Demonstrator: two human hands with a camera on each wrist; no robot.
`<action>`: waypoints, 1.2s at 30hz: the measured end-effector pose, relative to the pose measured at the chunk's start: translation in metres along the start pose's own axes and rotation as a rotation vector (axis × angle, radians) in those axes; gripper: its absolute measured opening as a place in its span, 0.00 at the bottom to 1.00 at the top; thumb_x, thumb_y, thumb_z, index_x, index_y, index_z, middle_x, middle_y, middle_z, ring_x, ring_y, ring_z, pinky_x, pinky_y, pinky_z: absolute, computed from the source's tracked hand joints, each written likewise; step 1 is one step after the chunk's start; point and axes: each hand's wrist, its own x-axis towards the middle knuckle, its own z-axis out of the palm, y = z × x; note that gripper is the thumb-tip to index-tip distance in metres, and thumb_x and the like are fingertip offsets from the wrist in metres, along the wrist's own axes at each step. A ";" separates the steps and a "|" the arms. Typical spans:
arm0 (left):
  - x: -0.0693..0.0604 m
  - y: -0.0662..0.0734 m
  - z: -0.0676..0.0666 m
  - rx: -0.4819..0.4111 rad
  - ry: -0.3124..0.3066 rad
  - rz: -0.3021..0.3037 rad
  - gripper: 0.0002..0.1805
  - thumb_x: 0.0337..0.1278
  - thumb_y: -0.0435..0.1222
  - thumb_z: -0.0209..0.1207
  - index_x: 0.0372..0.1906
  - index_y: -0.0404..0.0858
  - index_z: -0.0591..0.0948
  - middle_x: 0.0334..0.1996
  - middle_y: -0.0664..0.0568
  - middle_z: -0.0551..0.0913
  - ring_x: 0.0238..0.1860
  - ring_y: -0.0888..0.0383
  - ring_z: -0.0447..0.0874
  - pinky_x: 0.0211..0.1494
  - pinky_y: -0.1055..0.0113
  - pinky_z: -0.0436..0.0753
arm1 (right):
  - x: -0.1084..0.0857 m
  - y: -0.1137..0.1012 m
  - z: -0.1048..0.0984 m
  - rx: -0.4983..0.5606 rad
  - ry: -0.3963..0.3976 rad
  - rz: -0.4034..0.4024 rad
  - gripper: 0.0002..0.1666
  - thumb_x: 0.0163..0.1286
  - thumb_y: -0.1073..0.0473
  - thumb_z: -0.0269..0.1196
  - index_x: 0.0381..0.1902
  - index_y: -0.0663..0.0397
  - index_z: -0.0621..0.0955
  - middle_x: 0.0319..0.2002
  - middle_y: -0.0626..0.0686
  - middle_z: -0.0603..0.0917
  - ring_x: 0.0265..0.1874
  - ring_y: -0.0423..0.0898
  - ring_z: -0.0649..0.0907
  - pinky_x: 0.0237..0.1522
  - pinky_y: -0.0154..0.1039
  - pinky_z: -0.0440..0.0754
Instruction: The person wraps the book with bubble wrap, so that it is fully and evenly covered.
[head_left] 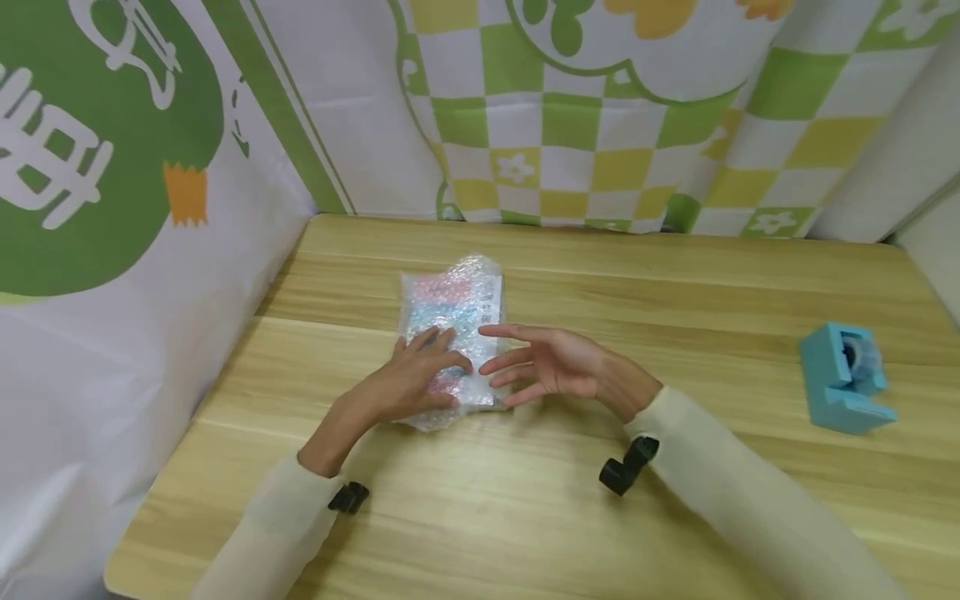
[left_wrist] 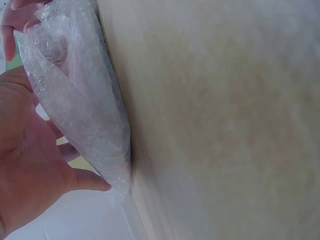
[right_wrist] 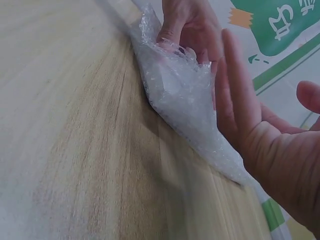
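Observation:
A flat package in clear bubble wrap (head_left: pixel 444 293) lies on the wooden table, left of the middle. Pink and blue print and a white strip with dark characters show through the wrap. My left hand (head_left: pixel 411 379) rests on the package's lower left part with fingers spread. At the right edge is my right hand (head_left: pixel 562 364), its fingers stretched toward the package and apart from each other; whether they touch it I cannot tell. Loose, crumpled wrap (left_wrist: pixel 80 95) bulges at the near end in the left wrist view. The right wrist view also shows that wrap (right_wrist: pixel 182 95) between both hands.
A light blue tape dispenser (head_left: pixel 840 392) with a roll of clear tape stands at the table's right side. Behind the table hangs a green, yellow and white checked cloth (head_left: pixel 573 158). A white and green printed sheet (head_left: pixel 247 192) borders the left edge.

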 end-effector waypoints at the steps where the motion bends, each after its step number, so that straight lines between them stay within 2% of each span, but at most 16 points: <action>1: 0.000 0.000 0.000 -0.004 0.002 -0.001 0.24 0.58 0.41 0.70 0.59 0.49 0.78 0.77 0.35 0.52 0.76 0.33 0.43 0.65 0.24 0.45 | 0.001 0.000 -0.001 0.016 -0.020 0.003 0.33 0.84 0.50 0.41 0.81 0.51 0.51 0.57 0.66 0.76 0.51 0.55 0.81 0.49 0.52 0.83; 6: -0.001 0.001 0.000 -0.014 0.003 -0.003 0.23 0.58 0.41 0.70 0.59 0.49 0.78 0.76 0.35 0.52 0.76 0.34 0.42 0.66 0.25 0.44 | 0.010 0.003 -0.008 0.113 -0.128 0.019 0.34 0.84 0.49 0.39 0.81 0.49 0.47 0.48 0.63 0.83 0.39 0.49 0.86 0.36 0.36 0.86; 9: 0.000 0.002 -0.001 -0.011 -0.001 -0.001 0.23 0.59 0.41 0.70 0.59 0.49 0.78 0.76 0.35 0.52 0.76 0.34 0.42 0.66 0.25 0.43 | 0.014 0.006 -0.013 0.155 -0.158 0.031 0.34 0.84 0.50 0.37 0.81 0.52 0.46 0.44 0.62 0.85 0.35 0.47 0.87 0.30 0.32 0.85; 15: -0.001 0.004 -0.002 -0.016 0.001 -0.006 0.26 0.58 0.41 0.70 0.61 0.50 0.76 0.76 0.35 0.52 0.76 0.34 0.42 0.67 0.25 0.44 | 0.018 0.008 -0.014 0.165 -0.121 0.061 0.33 0.84 0.53 0.35 0.81 0.55 0.45 0.38 0.61 0.86 0.29 0.43 0.87 0.24 0.27 0.81; 21: 0.000 0.002 -0.001 -0.045 0.036 -0.001 0.37 0.55 0.40 0.72 0.67 0.49 0.66 0.76 0.40 0.59 0.76 0.35 0.45 0.65 0.24 0.45 | 0.020 0.011 -0.015 0.135 -0.115 0.078 0.33 0.84 0.54 0.34 0.81 0.53 0.44 0.37 0.59 0.86 0.27 0.42 0.86 0.23 0.25 0.80; 28: -0.002 0.003 -0.002 -0.025 0.002 -0.024 0.37 0.58 0.42 0.70 0.71 0.47 0.68 0.77 0.36 0.52 0.77 0.35 0.42 0.67 0.26 0.43 | 0.021 0.012 -0.017 0.133 -0.117 0.076 0.33 0.84 0.54 0.34 0.81 0.54 0.43 0.37 0.59 0.87 0.27 0.42 0.86 0.23 0.26 0.80; 30: -0.002 0.003 -0.002 -0.020 -0.002 -0.024 0.36 0.58 0.42 0.70 0.71 0.47 0.68 0.77 0.36 0.52 0.77 0.35 0.42 0.67 0.26 0.44 | 0.020 0.012 -0.016 0.104 -0.094 0.082 0.33 0.84 0.53 0.34 0.81 0.54 0.43 0.37 0.58 0.87 0.26 0.41 0.86 0.23 0.26 0.80; 32: -0.002 0.003 -0.002 -0.016 -0.004 -0.024 0.36 0.58 0.42 0.70 0.71 0.47 0.69 0.77 0.36 0.52 0.76 0.35 0.43 0.67 0.26 0.44 | 0.019 0.010 -0.015 0.027 -0.048 0.087 0.33 0.84 0.53 0.35 0.81 0.53 0.46 0.36 0.56 0.87 0.25 0.40 0.85 0.22 0.26 0.79; 36: -0.002 0.003 -0.002 -0.018 -0.010 -0.029 0.36 0.58 0.42 0.70 0.71 0.48 0.69 0.77 0.36 0.51 0.77 0.35 0.42 0.67 0.26 0.44 | 0.019 0.004 -0.012 -0.227 0.087 0.077 0.31 0.84 0.52 0.41 0.79 0.57 0.56 0.33 0.53 0.86 0.22 0.39 0.81 0.19 0.27 0.75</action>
